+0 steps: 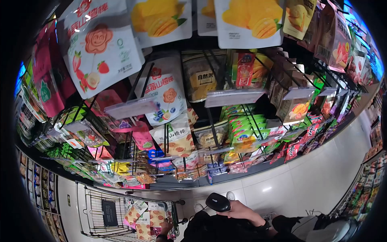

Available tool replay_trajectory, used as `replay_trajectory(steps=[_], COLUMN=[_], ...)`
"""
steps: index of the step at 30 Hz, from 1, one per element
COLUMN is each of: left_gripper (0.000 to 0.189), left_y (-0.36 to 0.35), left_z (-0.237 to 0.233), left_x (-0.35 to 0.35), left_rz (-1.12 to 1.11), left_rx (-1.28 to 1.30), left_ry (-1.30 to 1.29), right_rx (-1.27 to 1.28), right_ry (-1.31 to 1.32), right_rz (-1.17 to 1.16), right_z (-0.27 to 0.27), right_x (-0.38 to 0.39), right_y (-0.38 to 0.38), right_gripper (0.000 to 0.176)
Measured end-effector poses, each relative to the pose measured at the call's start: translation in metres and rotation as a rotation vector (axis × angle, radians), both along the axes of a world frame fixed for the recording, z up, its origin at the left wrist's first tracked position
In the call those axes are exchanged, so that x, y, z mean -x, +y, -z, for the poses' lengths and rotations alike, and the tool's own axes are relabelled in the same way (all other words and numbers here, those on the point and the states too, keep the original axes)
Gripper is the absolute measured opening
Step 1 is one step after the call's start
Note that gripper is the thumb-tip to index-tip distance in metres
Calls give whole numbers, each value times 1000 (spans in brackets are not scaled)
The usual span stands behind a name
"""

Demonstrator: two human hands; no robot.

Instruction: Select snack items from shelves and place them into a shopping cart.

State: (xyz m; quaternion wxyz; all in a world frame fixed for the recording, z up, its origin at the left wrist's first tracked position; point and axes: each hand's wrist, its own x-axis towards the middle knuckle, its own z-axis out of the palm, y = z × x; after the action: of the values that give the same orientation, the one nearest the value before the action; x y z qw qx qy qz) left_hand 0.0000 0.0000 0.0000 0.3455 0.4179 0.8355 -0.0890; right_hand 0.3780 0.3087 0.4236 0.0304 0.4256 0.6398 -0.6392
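My right hand (240,213) is closed around a black rounded device (218,202) with a small pale mark on top, held out in front of my body. At the lower left, my left hand (165,227) is at the near end of the shopping cart (89,201), close beside the snack bags. Its fingers are dim and partly hidden, so I cannot tell whether they grip anything. Inside the cart lie several cream and brown snack bags (143,230) with white labels, and some pink ones.
A curved rack of hanging snack bags fills the upper view: a white strawberry bag (98,48), mango bags (250,20), and green packets (246,125) lower down. Clear plastic price holders (236,98) stick out on hooks. Tiled floor (270,185) lies below; more shelves (363,189) stand right.
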Motion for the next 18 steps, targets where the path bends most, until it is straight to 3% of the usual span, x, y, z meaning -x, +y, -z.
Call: replay_trajectory(steps=[2, 4, 9, 13, 18], left_gripper=[60, 60, 60, 60, 60], left_y=[8, 24, 67, 97, 113], left_z=[0, -40, -55, -60, -61], left_x=[-16, -10, -53, -80, -116], left_rz=[-283, -393, -436, -448, -438], left_rx=[-99, -164, -120, -86, -37], left_ry=[-59, -3, 54, 71, 65], right_rx=[-93, -73, -304, -93, -190], right_ry=[-12, 79, 68, 1, 68], right_rz=[-46, -61, -41, 54, 68], right_z=[8, 13, 25, -2, 35], right_x=[-10, -15, -101, -147, -189], right_y=[9, 34, 74, 101, 115], right_gripper=[39, 40, 38, 40, 45])
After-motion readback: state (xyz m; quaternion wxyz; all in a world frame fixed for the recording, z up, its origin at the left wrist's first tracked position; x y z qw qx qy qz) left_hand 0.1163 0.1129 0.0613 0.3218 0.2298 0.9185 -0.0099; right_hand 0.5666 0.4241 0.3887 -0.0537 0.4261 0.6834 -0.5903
